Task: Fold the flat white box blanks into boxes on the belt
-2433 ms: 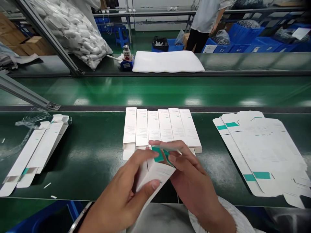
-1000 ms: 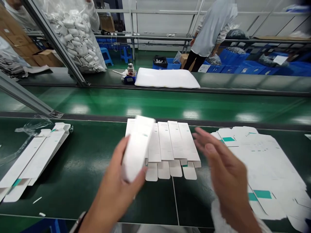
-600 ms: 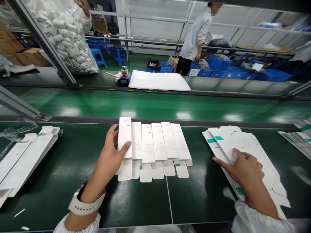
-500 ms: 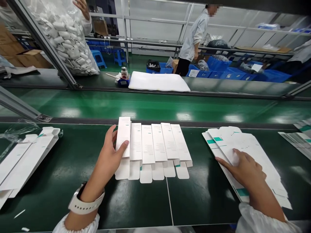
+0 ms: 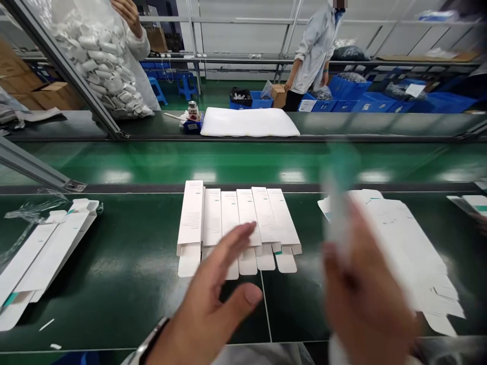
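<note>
Carton (image 5: 337, 213) gripped in the right hand (image 5: 371, 289) is best pinched lightly to avoid creases; the left hand (image 5: 211, 301) spreads wide, holding nothing.

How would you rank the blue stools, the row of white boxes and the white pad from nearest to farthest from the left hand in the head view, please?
1. Row of white boxes: just ahead of the left hand, on the near table.
2. White pad: farther ahead, on the far bench.
3. Blue stools: farthest, beyond that bench, ahead-left.
</note>
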### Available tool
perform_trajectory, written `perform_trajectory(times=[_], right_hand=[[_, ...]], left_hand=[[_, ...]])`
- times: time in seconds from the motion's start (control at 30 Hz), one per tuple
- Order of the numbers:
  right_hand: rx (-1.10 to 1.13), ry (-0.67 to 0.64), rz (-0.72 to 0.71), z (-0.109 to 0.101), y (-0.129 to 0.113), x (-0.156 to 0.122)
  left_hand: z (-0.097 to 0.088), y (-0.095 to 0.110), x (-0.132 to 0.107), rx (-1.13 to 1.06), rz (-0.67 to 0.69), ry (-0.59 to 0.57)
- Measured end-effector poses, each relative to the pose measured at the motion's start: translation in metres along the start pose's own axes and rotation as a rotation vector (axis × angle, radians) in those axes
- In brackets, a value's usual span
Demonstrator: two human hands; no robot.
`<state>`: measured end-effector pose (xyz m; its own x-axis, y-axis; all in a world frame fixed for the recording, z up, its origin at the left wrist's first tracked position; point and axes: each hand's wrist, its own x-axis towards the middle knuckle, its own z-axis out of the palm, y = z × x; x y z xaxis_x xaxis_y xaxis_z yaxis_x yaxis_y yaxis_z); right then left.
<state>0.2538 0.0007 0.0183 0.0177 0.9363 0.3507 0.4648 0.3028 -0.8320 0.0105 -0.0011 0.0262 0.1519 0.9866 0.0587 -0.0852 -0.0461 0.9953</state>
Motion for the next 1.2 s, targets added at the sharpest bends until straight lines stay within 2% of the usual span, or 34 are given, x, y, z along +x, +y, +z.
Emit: perform_trajectory(times=[0.03, 0.07, 0.1, 0.17, 0.2, 0.23, 0.27, 0.3, 0.37, 0.4, 0.43, 0.5, 0.57, 0.6, 0.67, 0.73, 0.83, 0.9, 0.97, 1.1, 1.2], right_hand=[[-0.026, -0.018, -0.175, 0.021, -0.014, 0.001], [-0.019, -0.181, -0.227, 0.038, -0.024, 0.002], [0.002, -0.267, -0.229, 0.048, -0.031, 0.003], [0.151, -0.305, -0.084, 0.054, -0.035, 0.003], [0.262, -0.268, 0.031, 0.05, -0.033, 0.003], [0.394, -0.25, 0.144, 0.045, -0.029, 0.002], [0.535, -0.281, 0.245, 0.039, -0.025, 0.002], [0.672, -0.364, 0.328, 0.035, -0.022, 0.001], [0.888, -0.547, 0.43, 0.033, -0.017, 0.001], [0.959, -0.552, 0.443, 0.035, -0.017, 0.001], [1.005, -0.482, 0.435, 0.039, -0.018, 0.001], [1.04, -0.24, 0.385, 0.048, -0.022, 0.002], [1.031, -0.121, 0.363, 0.054, -0.026, 0.004], [1.03, -0.149, 0.363, 0.054, -0.027, 0.005], [1.053, -0.321, 0.367, 0.051, -0.024, 0.008], [1.077, -0.489, 0.371, 0.045, -0.016, 0.011], [1.065, -0.563, 0.37, 0.042, -0.001, 0.013], [1.066, -0.538, 0.336, 0.046, 0.005, 0.013], [1.05, -0.468, 0.366, 0.051, 0.006, 0.012], [0.894, -0.184, 0.539, 0.058, 0.002, 0.011], [0.795, -0.024, 0.524, 0.061, -0.004, 0.011]], left_hand=[[0.009, 0.0, -0.003, -0.069, -0.051, -0.034], [0.015, 0.0, -0.004, -0.098, -0.092, -0.001], [0.017, -0.001, -0.004, -0.095, -0.117, 0.094], [0.013, -0.002, -0.001, -0.06, -0.137, 0.284], [0.009, -0.002, 0.0, -0.049, -0.154, 0.312], [0.004, -0.001, 0.001, -0.041, -0.187, 0.282], [0.001, -0.001, 0.001, -0.034, -0.234, 0.198], [-0.001, -0.001, 0.001, -0.022, -0.286, 0.093], [0.0, -0.002, -0.002, 0.029, -0.341, -0.052], [0.001, -0.003, -0.004, 0.065, -0.321, -0.084], [0.003, -0.003, -0.005, 0.108, -0.285, -0.104], [0.005, -0.002, -0.007, 0.192, -0.231, -0.171], [0.006, -0.001, -0.008, 0.241, -0.26, -0.256], [0.006, -0.001, -0.009, 0.258, -0.295, -0.27], [0.005, -0.005, -0.011, 0.31, -0.329, -0.262], [0.003, -0.013, -0.017, 0.407, -0.259, -0.248], [0.0, -0.027, -0.025, 0.561, -0.09, -0.235], [-0.001, -0.032, -0.027, 0.597, -0.028, -0.215], [-0.002, -0.032, -0.026, 0.605, -0.008, -0.184], [-0.001, -0.024, -0.022, 0.587, -0.068, -0.236], [0.001, -0.021, -0.024, 0.531, -0.162, -0.241]])
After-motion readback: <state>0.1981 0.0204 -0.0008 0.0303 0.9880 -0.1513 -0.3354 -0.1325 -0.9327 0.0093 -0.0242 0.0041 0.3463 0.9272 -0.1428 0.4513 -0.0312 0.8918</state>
